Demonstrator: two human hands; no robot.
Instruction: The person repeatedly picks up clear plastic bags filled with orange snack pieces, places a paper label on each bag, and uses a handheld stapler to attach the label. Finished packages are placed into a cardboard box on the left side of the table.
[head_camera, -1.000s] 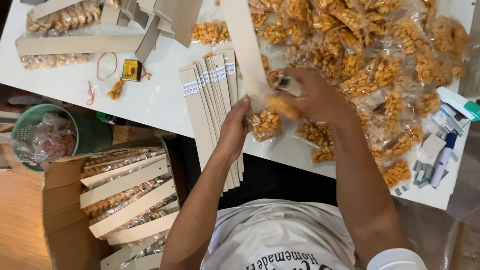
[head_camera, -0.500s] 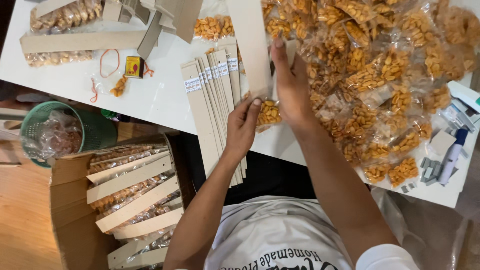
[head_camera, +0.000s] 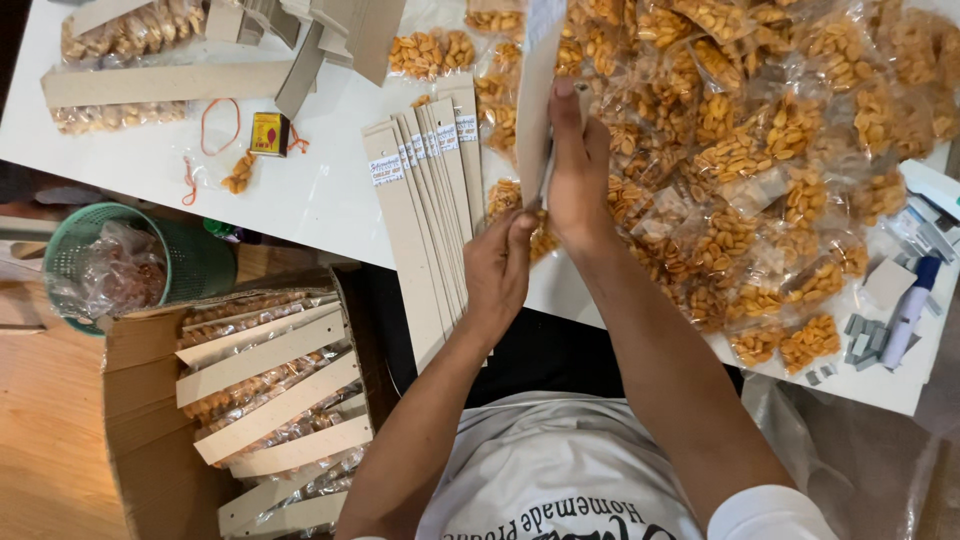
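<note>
Right hand: the right hand (head_camera: 578, 170) is up at 12 o'clock from the body, fingers wrapped around a long cardboard strip (head_camera: 538, 100) and closed tight on its lower part, thumb side against the card.
Cardboard strip: it stands on edge, running from the hand toward 12 o'clock, over the heap of snack packets (head_camera: 760, 150).
Left hand: the left hand (head_camera: 500, 270) sits just at 7 o'clock of the right one, fingers curled and pinching a small clear packet of orange snacks (head_camera: 510, 197) at the foot of the strip; the fingertips touch the right hand's heel.
Strip stack: a fanned row of spare strips (head_camera: 425, 210) with white labels at their tops lies on the white worktop (head_camera: 300, 190), right at 9 o'clock of the left hand, their lower ends overhanging the edge.
Snack heap: dozens of filled clear packets cover the worktop from 12 to 3 o'clock.
Stapler corner: a white and blue stapler (head_camera: 905, 320) and loose staple bars rest at 3 o'clock, near the worktop's edge.
Box: an open cardboard box (head_camera: 150, 440) at 8 o'clock, on the floor, holds finished strips hung with packets.
Basket: a green basket (head_camera: 195, 262) with crumpled plastic stands at 9 o'clock, just beside the box.
Small bits: a yellow and red little box (head_camera: 268, 133) and rubber bands lie at 10 o'clock.
</note>
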